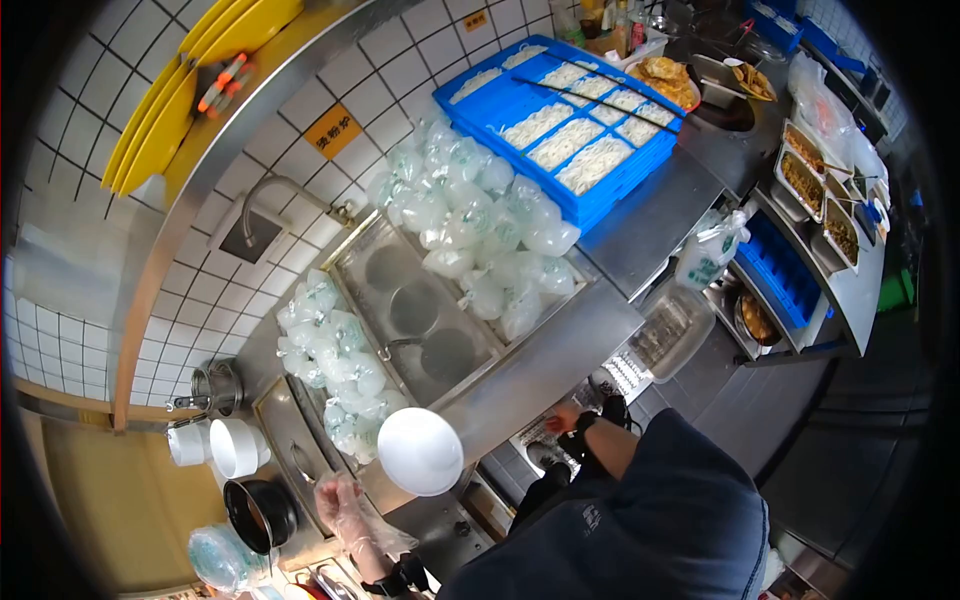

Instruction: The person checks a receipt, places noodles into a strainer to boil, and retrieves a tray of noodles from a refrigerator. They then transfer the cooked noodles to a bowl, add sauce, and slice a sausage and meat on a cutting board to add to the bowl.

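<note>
My left hand (340,498), in a clear plastic glove, is at the counter's near edge with its fingers curled. What they hold, if anything, does not show. Close by, a metal ladle-like handle (302,462) lies over a steel basin. A white bowl (420,452) sits to the right of this hand, beside several knotted plastic bags (335,350) of pale contents. Low beside the counter front hangs my right hand (566,418), small and blurred, its fingers indistinct. A steel cooker (415,308) with round wells lies between two heaps of bags.
Blue trays (560,130) of white noodles stand at the back, with long dark chopsticks (600,102) across them. A faucet (250,225) arches from the tiled wall. White tubs (235,447) and a black pot (260,515) stand at left. Food pans (800,185) line the right shelf.
</note>
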Motion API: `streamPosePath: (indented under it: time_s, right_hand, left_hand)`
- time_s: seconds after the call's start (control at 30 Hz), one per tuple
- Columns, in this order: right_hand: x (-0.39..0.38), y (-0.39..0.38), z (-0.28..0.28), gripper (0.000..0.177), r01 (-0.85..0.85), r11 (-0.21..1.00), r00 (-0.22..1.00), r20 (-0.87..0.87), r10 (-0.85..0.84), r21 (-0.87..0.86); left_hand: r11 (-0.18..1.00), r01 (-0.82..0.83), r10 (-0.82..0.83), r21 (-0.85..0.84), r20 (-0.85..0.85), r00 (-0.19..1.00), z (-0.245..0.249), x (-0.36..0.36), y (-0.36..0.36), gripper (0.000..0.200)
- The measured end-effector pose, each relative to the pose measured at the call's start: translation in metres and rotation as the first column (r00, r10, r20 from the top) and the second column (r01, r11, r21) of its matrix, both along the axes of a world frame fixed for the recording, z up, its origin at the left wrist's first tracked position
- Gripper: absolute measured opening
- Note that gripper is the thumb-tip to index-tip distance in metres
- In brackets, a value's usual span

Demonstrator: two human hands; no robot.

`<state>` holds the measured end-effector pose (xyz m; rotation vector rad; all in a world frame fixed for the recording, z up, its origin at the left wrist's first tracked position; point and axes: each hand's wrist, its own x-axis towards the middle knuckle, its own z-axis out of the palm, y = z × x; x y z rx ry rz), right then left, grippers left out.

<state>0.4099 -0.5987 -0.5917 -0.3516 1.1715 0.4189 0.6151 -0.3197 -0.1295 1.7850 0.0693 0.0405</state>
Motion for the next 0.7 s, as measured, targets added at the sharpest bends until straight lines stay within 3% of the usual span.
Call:
streamPosePath:
  time_s: [0.07,0.13,0.2,0.23,0.3,0.33,0.37,0.4,0.43,0.5,0.53,0.6,0.63,0.67,0.7]
  right_hand:
    - [-0.043,-0.090,0.030,0.037,-0.222,0.925,0.975,-0.098,0.202,-0.308]
    - [-0.085,-0.188,0.071,0.032,-0.506,0.677,0.846,-0.152,0.512,-0.534]
    - [-0.102,-0.281,0.151,0.029,-0.554,0.485,0.700,-0.064,0.711,-0.676]
    - [-0.092,-0.314,0.219,0.028,-0.477,0.493,0.686,0.041,0.726,-0.728]
    - [-0.047,-0.359,0.366,0.030,-0.309,0.489,0.774,0.083,0.628,-0.816]
    - [-0.033,-0.388,0.382,0.031,-0.152,0.466,0.818,0.154,0.554,-0.872]
    - [-0.016,-0.412,0.402,0.024,0.069,0.365,0.856,0.243,0.456,-0.928]
    - [0.001,-0.440,0.410,0.021,0.157,-0.041,0.904,0.127,0.408,-0.987]
    - [0.018,-0.463,0.416,0.019,0.194,-0.442,0.947,0.049,0.317,-0.876]
    - [0.051,-0.490,0.440,0.019,0.142,-0.734,0.983,0.011,0.181,-0.664]
    - [0.061,-0.498,0.442,0.019,0.155,-0.732,0.981,0.014,0.195,-0.663]
    - [0.080,-0.514,0.440,0.018,-0.030,-0.818,0.969,-0.219,0.118,-0.574]
    - [0.086,-0.522,0.434,0.018,-0.015,-0.819,0.969,-0.212,0.130,-0.573]
    - [0.092,-0.527,0.425,0.016,-0.009,-0.815,0.962,-0.227,0.151,-0.580]
    - [0.096,-0.530,0.415,0.015,-0.004,-0.809,0.954,-0.245,0.174,-0.588]
  left_hand:
    - [0.987,0.162,-0.162,-0.018,-0.006,0.987,0.014,-0.005,-0.060,0.010]
    - [0.968,0.250,-0.249,0.025,-0.039,0.968,0.020,-0.013,-0.128,0.018]
    - [0.885,0.463,-0.464,0.051,0.015,0.886,0.014,-0.014,-0.195,0.027]
    - [0.835,0.550,-0.550,0.011,0.043,0.834,0.013,-0.016,-0.235,0.030]
    - [0.642,0.710,-0.748,0.290,0.033,0.663,0.024,-0.016,-0.313,0.041]
    - [0.580,0.725,-0.791,0.371,0.042,0.611,0.036,-0.021,-0.358,0.045]
    - [0.496,0.703,-0.843,0.510,0.091,0.529,0.034,-0.020,-0.398,0.047]
    - [0.408,0.652,-0.889,0.639,0.118,0.441,0.025,-0.018,-0.434,0.049]
    - [0.403,0.675,-0.903,0.618,0.149,0.403,0.019,-0.018,-0.469,0.053]
    - [0.357,0.664,-0.927,0.658,0.160,0.339,-0.009,-0.006,-0.529,0.064]
    - [0.316,0.627,-0.939,0.712,0.140,0.315,-0.024,0.000,-0.551,0.070]
    - [0.273,0.524,-0.915,0.807,0.051,0.400,-0.019,-0.005,-0.576,0.077]
    - [0.201,0.426,-0.878,0.882,-0.031,0.478,-0.016,-0.006,-0.587,0.084]
    - [0.167,0.394,-0.888,0.904,-0.035,0.458,-0.022,-0.002,-0.596,0.097]
    - [0.172,0.388,-0.882,0.906,-0.034,0.470,-0.016,0.000,-0.601,0.097]
